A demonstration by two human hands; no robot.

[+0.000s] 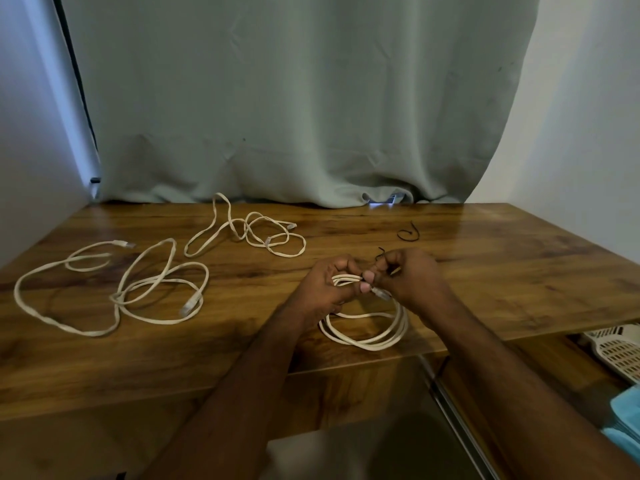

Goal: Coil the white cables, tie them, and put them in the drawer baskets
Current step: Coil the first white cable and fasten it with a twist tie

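Note:
A coiled white cable [369,336] hangs over the front of the wooden table [485,271]. My left hand [327,287] grips the coil's top strands. My right hand [410,275] pinches a thin black tie [380,254] against those strands; the tie's end sticks up above my fingers. A clear plug of this cable pokes out below my thumbs. Two loose white cables lie uncoiled on the table: a long one [114,289] at the left and a smaller tangle [249,230] farther back. A second black tie [408,233] lies behind my right hand.
A grey-green curtain [294,98] hangs along the table's back edge. An open drawer at the lower right holds a white perforated basket [616,351] and a blue basket [627,417]. White walls close in both sides.

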